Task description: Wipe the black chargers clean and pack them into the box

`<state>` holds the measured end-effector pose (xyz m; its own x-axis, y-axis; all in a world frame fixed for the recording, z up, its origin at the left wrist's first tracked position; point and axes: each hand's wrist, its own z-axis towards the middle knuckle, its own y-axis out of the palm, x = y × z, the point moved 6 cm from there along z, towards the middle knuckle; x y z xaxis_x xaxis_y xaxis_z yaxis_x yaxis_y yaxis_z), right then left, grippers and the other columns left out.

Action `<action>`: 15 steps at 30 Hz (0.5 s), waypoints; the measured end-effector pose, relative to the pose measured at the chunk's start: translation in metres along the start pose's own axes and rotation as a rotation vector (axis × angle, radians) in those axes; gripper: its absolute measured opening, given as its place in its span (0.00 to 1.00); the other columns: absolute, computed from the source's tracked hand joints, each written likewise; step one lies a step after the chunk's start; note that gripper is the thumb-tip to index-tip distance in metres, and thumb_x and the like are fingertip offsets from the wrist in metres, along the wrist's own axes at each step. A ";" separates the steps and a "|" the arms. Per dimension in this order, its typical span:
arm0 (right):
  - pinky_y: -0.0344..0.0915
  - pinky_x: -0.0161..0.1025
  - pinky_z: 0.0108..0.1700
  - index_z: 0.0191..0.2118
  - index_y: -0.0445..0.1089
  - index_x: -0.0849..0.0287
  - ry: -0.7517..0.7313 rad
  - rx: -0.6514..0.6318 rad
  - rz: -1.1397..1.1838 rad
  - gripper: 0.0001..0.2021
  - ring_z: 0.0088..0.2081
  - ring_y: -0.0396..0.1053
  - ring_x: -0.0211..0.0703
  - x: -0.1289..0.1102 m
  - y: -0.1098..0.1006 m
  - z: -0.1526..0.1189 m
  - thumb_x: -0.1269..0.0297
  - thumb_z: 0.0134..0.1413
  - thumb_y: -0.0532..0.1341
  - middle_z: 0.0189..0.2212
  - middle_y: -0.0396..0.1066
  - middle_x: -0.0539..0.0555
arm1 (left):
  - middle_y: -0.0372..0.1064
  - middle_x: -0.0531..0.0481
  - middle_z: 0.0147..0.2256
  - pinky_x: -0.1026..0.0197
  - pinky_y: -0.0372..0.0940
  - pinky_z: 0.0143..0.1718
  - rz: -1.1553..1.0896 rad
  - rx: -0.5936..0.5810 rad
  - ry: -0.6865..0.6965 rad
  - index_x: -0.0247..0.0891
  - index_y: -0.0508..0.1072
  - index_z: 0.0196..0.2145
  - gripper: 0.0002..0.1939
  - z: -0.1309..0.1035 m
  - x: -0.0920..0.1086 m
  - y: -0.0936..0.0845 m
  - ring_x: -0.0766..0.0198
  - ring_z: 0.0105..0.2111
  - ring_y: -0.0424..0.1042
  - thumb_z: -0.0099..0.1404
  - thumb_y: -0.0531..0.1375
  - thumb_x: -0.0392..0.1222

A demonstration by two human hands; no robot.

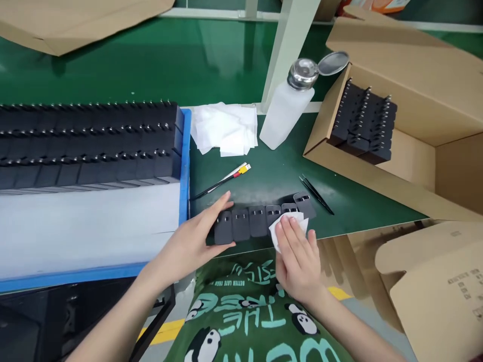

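Note:
Several black power adapters (258,221) with metal prongs stand in a row at the front edge of the green table. My left hand (190,244) grips the leftmost adapter (224,231) between thumb and fingers. A folded white wipe (276,235) lies under the fingers of my right hand (300,261), pressed on the adapters toward the right end. The rightmost adapter (304,203) sits at a slant, slightly out of line. Part of the row is hidden by the wipe and the right hand.
To the left, a blue-edged tray (184,166) holds rows of black adapters. White wipes (224,128), a pump bottle (285,115), a USB cable (226,178) and tweezers (319,195) lie beyond my hands. An open cardboard box (411,156) with more adapters stands right.

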<state>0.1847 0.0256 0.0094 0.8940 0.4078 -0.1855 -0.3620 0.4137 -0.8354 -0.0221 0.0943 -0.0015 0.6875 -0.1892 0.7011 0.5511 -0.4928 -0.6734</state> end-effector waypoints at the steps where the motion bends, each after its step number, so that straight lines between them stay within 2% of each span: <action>1: 0.45 0.49 0.72 0.62 0.65 0.71 -0.015 0.000 -0.019 0.27 0.67 0.59 0.48 -0.007 0.002 0.001 0.79 0.56 0.52 0.55 0.73 0.66 | 0.64 0.51 0.64 0.55 0.74 0.48 0.003 -0.002 0.007 0.59 0.35 0.71 0.47 0.003 -0.001 0.001 0.53 0.60 0.69 0.67 0.62 0.51; 6: 0.56 0.43 0.69 0.55 0.73 0.72 -0.184 0.029 0.011 0.22 0.62 0.67 0.49 -0.052 0.015 0.018 0.76 0.58 0.51 0.55 0.73 0.62 | 0.69 0.49 0.60 0.55 0.73 0.50 0.037 0.025 0.061 0.56 0.35 0.72 0.49 0.007 0.000 -0.007 0.54 0.56 0.73 0.66 0.63 0.44; 8: 0.60 0.42 0.67 0.52 0.75 0.71 -0.317 0.032 0.127 0.19 0.59 0.70 0.49 -0.068 0.016 0.029 0.72 0.61 0.53 0.53 0.75 0.61 | 0.69 0.49 0.60 0.56 0.74 0.48 0.052 0.030 0.064 0.55 0.34 0.72 0.46 0.006 -0.001 -0.007 0.54 0.56 0.74 0.67 0.59 0.39; 10: 0.63 0.37 0.65 0.49 0.76 0.66 -0.411 -0.009 0.335 0.16 0.57 0.72 0.42 -0.071 0.009 0.039 0.69 0.64 0.53 0.50 0.78 0.56 | 0.69 0.49 0.60 0.56 0.74 0.46 0.056 0.040 0.065 0.56 0.34 0.72 0.44 0.006 -0.003 -0.006 0.55 0.54 0.75 0.68 0.55 0.36; 11: 0.65 0.35 0.64 0.49 0.76 0.64 -0.394 -0.055 0.459 0.17 0.56 0.73 0.39 -0.066 0.003 0.043 0.69 0.66 0.52 0.49 0.79 0.53 | 0.69 0.49 0.60 0.56 0.75 0.45 0.053 0.047 0.066 0.56 0.34 0.72 0.44 0.006 -0.003 -0.005 0.54 0.54 0.75 0.67 0.55 0.37; 13: 0.72 0.37 0.58 0.54 0.72 0.62 -0.185 -0.141 0.639 0.20 0.54 0.75 0.36 -0.041 -0.013 0.048 0.71 0.67 0.46 0.49 0.79 0.52 | 0.71 0.49 0.58 0.56 0.75 0.43 0.046 0.065 0.064 0.56 0.34 0.72 0.47 0.006 -0.004 -0.003 0.52 0.52 0.76 0.66 0.59 0.41; 15: 0.79 0.47 0.49 0.65 0.62 0.61 0.119 -0.068 0.535 0.26 0.51 0.77 0.45 -0.002 -0.035 0.042 0.75 0.67 0.42 0.52 0.76 0.56 | 0.72 0.49 0.58 0.57 0.75 0.40 0.039 0.076 0.052 0.56 0.34 0.72 0.50 0.005 -0.004 -0.002 0.51 0.51 0.77 0.64 0.63 0.45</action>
<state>0.1846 0.0448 0.0611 0.6149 0.4501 -0.6476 -0.7599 0.1184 -0.6392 -0.0232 0.1003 -0.0039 0.6851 -0.2515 0.6836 0.5597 -0.4190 -0.7150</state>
